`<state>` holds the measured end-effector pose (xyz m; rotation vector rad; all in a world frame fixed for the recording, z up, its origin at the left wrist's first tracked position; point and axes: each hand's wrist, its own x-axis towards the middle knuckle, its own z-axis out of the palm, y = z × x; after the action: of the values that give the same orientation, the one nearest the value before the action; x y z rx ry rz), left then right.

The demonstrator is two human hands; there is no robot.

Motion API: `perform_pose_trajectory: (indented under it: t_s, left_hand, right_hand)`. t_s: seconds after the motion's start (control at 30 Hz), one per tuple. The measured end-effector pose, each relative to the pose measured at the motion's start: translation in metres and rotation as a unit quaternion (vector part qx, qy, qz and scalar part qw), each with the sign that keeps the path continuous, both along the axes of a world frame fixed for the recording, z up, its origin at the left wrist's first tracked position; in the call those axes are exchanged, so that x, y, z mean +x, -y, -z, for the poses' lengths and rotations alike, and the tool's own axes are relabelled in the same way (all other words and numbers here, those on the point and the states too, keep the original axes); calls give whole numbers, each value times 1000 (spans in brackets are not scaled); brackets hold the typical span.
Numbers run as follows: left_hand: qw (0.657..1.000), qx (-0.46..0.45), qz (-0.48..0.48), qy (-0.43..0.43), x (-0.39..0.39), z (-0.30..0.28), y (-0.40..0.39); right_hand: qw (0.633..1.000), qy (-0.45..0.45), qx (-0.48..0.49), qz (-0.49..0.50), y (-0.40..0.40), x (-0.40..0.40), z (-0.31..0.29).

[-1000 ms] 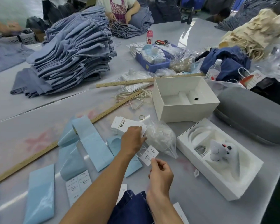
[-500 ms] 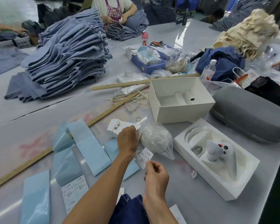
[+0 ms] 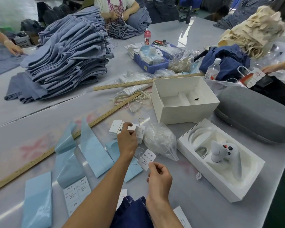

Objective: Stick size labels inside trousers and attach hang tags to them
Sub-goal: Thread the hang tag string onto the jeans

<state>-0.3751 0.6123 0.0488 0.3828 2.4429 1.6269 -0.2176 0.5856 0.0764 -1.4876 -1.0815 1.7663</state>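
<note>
Left hand [image 3: 127, 142], at 12 o'clock of centre frame: its grip pinches one white card off a stack of hang tags [image 3: 120, 130] (black script partly hidden by the fingers). Right hand [image 3: 159, 178], at 5 o'clock from the left: thumb and forefinger hold the lower corner of a white size tag [image 3: 146, 159] printed "1103#", tilted, with a thin white string trailing left. Dark denim trousers [image 3: 130, 213] lie at 6 o'clock on the grey bench [image 3: 196, 209].
</note>
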Motion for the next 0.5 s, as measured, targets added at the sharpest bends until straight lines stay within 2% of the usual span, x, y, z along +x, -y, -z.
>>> perform_pose_trajectory:
  t_s: [0.17,0.33,0.5]
  left_hand:
    - [999,-16,-32,-14,-6,0,-2]
    - [997,28,-53,38,-9,0,1]
    - [998,19,-38,-44,-18,-29,12]
  right_hand:
    - [1000,5,1,2,0,0,1]
    - [1000,1,-5,8,-1,0,1]
    - [1000,4,-18,12,-2,1,5]
